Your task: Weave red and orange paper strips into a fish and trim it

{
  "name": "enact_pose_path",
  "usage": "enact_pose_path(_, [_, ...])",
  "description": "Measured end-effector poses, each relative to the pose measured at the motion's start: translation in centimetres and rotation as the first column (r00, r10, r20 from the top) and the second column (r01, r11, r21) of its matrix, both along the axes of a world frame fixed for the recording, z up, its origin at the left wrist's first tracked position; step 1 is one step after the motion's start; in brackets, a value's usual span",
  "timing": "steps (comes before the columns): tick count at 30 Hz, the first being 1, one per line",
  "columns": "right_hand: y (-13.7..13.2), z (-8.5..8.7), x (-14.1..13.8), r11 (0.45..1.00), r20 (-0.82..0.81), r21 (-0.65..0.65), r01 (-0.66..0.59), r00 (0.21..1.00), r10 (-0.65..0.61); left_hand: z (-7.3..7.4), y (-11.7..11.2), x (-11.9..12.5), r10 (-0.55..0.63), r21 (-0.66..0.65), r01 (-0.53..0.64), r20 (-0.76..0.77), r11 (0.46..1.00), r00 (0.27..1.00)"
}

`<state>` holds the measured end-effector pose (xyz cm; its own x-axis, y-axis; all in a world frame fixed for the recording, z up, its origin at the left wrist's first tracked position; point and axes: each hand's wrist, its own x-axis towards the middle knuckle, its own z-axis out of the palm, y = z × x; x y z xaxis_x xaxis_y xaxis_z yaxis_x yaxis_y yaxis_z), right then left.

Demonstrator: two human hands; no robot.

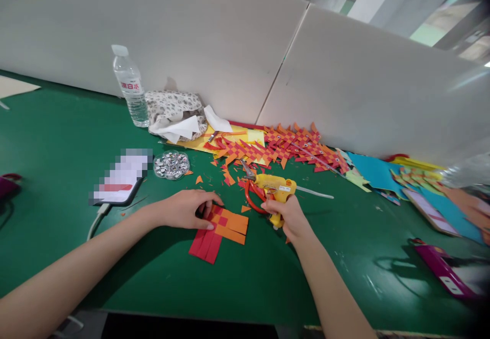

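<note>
My left hand (187, 209) rests at the far left corner of the weave (223, 221), a flat piece of red and orange paper strips on the table (252, 288). The thumb and bent fingers stand slightly apart and touch the paper; I cannot tell whether they pinch it or only press it down. The weave's checked part lies by these fingers, with loose orange strips running off to the right and red ones towards me.

My right hand (293, 216) is to the right of the weave, wrapped round the handle of a yellow glue gun (268, 179). The gun's front end points left, beyond the weave, and a pale glue stick (316, 193) juts from its back. A red handle (250, 202) shows under the gun, just past the weave's far right corner; I cannot make out the whole tool.

An orange scrap (245, 209) lies right beside the weave's far edge. Beyond the weave, to its left, are a phone (122, 178) on a cable and a clear tray (171, 165) of small black-and-white pieces. Farther beyond it, to its right, red and orange woven shapes (294, 145) lie heaped together.
</note>
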<state>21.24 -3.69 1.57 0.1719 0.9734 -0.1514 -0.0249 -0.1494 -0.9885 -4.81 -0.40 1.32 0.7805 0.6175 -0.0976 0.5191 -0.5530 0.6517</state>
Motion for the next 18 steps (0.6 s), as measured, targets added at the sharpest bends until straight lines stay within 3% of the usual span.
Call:
enact_pose_path(6, [0.2,-0.1,0.0,0.997,0.085,0.029,0.068,0.994,-0.07,0.2,-0.1,-0.2,-0.031,0.002,0.031,-0.014,1.0,0.999])
enact_pose_path(12, [0.7,-0.2,0.9,0.984,0.304,0.09,0.151,0.937,-0.171,0.7,-0.4,-0.4,-0.042,0.012,0.043,-0.045,0.999,0.998])
enact_pose_path(15, [1.0,-0.4,1.7,0.976,0.442,0.119,0.181,0.871,-0.215,0.7,-0.6,-0.4,-0.038,0.022,0.039,-0.034,0.999,0.999])
enact_pose_path(18, [1.1,-0.5,2.4,0.986,0.66,0.09,0.14,0.733,-0.165,0.6,-0.6,-0.3,0.014,0.081,-0.014,-0.01,0.997,1.0])
